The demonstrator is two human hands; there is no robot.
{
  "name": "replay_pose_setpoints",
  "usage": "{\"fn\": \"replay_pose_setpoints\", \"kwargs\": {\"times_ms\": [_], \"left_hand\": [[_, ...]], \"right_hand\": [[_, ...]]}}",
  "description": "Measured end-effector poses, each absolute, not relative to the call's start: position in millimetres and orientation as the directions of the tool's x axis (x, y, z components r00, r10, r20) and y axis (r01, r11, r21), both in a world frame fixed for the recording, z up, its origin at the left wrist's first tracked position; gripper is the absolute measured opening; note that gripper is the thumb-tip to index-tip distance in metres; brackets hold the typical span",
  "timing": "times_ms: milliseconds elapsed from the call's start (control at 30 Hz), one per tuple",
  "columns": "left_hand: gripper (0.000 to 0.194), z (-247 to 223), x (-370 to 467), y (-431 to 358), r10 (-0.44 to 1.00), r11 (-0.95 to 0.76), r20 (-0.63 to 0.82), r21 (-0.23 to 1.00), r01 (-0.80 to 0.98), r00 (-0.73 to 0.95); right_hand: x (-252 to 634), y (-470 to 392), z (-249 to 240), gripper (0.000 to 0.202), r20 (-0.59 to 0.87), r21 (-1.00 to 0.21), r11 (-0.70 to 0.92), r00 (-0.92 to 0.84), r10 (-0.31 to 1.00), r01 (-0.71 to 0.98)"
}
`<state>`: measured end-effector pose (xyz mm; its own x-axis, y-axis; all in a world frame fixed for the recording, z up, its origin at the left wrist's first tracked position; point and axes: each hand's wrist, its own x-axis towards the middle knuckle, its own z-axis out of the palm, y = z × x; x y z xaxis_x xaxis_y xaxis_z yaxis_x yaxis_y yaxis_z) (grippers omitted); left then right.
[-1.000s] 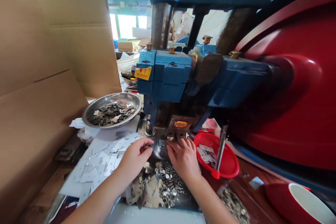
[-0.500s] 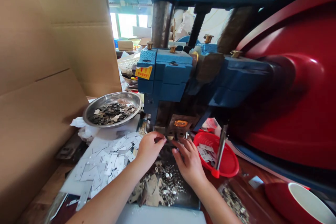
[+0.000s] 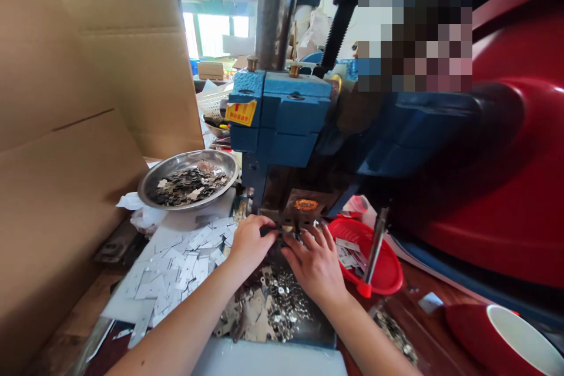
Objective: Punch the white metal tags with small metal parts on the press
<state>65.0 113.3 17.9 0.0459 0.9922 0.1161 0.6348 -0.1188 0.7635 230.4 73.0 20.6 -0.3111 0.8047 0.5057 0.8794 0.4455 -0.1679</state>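
Both my hands reach under the head of a blue press (image 3: 282, 114), at the dark die at its foot. My left hand (image 3: 250, 245) is closed in a pinch at the die's left side; whatever lies between thumb and fingertips is too small and hidden to name. Against the die's front right, my right hand (image 3: 315, 270) lies with fingers stretched and apart, and I see nothing held in it. Thin metal stampings (image 3: 255, 314) and small shiny bits lie below, between my forearms. Flat pale metal strips (image 3: 187, 267) are heaped left of my left hand.
A steel bowl (image 3: 145, 191) of dark stamped pieces stands at the left, before a large cardboard box (image 3: 132, 70). At right are a red plastic basket (image 3: 388, 279) with strips, a metal rod (image 3: 376, 244) and a big red wheel (image 3: 506, 200). A pixelated patch covers the upper right.
My right hand has shifted slightly left along the die, its fingers more spread. The left hand keeps its pinch in nearly the same place. The camera view has moved a little.
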Motion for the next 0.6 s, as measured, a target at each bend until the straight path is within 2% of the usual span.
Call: {"fn": "replay_pose_setpoints", "kwargs": {"times_ms": [100,167,233,300,367,400,467,600], "left_hand": [[0.012,18,67,115,0.991,-0.128,0.113,0.769,0.626,0.064],[0.013,20,65,115,0.990,-0.135,0.129,0.769,0.624,0.056],[0.014,23,59,113,0.987,-0.142,0.156,0.770,0.622,0.032],[0.016,27,49,108,0.984,-0.149,0.179,0.772,0.619,0.013],[0.015,31,35,101,0.982,-0.150,0.187,0.768,0.622,0.007],[0.015,33,28,97,0.983,-0.149,0.184,0.763,0.629,0.010],[0.014,35,14,87,0.987,-0.141,0.159,0.746,0.651,0.031],[0.015,37,-18,64,0.986,-0.165,0.110,0.656,0.736,0.124]], "right_hand": [[227,75,24,0.024,0.493,-0.185,0.429,-0.295,0.818,0.884],[231,74,23,0.026,0.485,-0.270,0.434,-0.268,0.833,0.859],[240,67,18,0.030,0.476,-0.440,0.400,-0.168,0.863,0.804],[254,52,10,0.036,0.403,-0.679,0.263,0.049,0.914,0.685],[269,32,3,0.046,0.208,-0.886,0.056,0.286,0.935,0.460],[276,21,-1,0.052,0.108,-0.942,-0.015,0.346,0.932,0.335],[287,3,-6,0.059,0.055,-0.979,-0.022,0.362,0.930,0.203],[293,-5,-14,0.057,0.148,-0.966,0.055,0.369,0.917,0.251]]}}
